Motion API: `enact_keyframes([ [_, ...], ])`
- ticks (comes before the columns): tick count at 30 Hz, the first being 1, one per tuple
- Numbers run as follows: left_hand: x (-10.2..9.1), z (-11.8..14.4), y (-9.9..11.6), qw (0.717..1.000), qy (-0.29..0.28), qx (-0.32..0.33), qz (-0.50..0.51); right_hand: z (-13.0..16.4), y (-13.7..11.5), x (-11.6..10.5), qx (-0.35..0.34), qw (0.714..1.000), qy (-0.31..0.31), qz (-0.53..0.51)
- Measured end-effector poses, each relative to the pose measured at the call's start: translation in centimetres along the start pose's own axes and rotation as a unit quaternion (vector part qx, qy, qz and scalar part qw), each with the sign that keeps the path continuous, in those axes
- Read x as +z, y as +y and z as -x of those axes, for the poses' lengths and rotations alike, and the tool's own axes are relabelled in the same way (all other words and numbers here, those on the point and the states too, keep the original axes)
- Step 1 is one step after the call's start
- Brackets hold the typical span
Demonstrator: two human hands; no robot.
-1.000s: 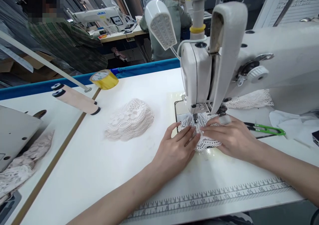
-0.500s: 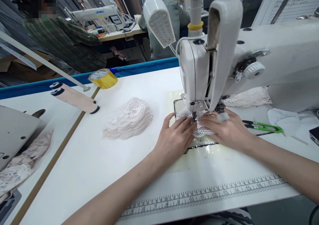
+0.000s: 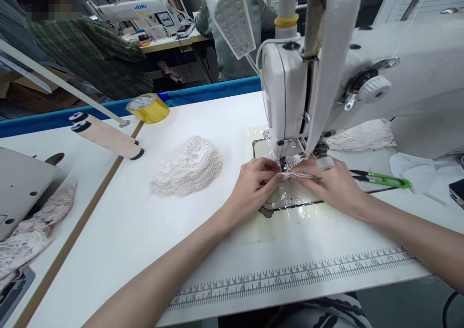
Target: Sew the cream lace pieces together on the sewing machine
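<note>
Lace (image 3: 294, 175) lay beneath the presser foot (image 3: 283, 164), its near edge pinched by left hand (image 3: 255, 180) and right hand (image 3: 331, 183) from either side. Lace pile (image 3: 190, 166) sat farther left on the surface (image 3: 141, 231).

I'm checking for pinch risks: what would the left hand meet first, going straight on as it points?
Beyond the lace already at its fingertips, the left hand would probably meet the presser foot first, though exact depth is unclear.
</note>
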State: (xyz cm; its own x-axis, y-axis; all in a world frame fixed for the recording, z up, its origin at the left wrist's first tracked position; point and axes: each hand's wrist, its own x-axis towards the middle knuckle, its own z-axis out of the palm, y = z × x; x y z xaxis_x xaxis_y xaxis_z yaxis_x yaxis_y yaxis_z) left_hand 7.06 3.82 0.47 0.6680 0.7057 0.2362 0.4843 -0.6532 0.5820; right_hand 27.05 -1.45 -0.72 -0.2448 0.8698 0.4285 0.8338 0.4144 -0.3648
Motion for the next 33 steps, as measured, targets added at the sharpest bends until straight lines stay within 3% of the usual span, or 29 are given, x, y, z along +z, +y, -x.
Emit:
enact_keyframes([
  [4, 0.7, 1.5, 0.4, 0.988, 0.034, 0.084, -0.125, 0.6, -0.1, -0.2, -0.077, 0.997, 0.004, 0.02],
  [9, 1.1, 3.3, 1.3, 0.939, 0.071, 0.186, -0.282, 0.9, -0.3, -0.3, -0.174, 0.982, 0.05, 0.054],
  [15, 1.0, 3.6, 1.7, 0.93, 0.056, 0.184, -0.314, 0.8, -0.3, -0.4, -0.173, 0.981, 0.061, 0.065],
  [24, 1.1, 2.4, 0.6, 0.943, 0.06, 0.168, -0.283, 0.1, 0.8, 0.0, -0.147, 0.982, 0.035, 0.114],
  [33, 1.1, 2.3, 0.6, 0.936, 0.074, 0.178, -0.293, 0.3, 0.1, -0.1, -0.183, 0.966, 0.049, 0.174],
])
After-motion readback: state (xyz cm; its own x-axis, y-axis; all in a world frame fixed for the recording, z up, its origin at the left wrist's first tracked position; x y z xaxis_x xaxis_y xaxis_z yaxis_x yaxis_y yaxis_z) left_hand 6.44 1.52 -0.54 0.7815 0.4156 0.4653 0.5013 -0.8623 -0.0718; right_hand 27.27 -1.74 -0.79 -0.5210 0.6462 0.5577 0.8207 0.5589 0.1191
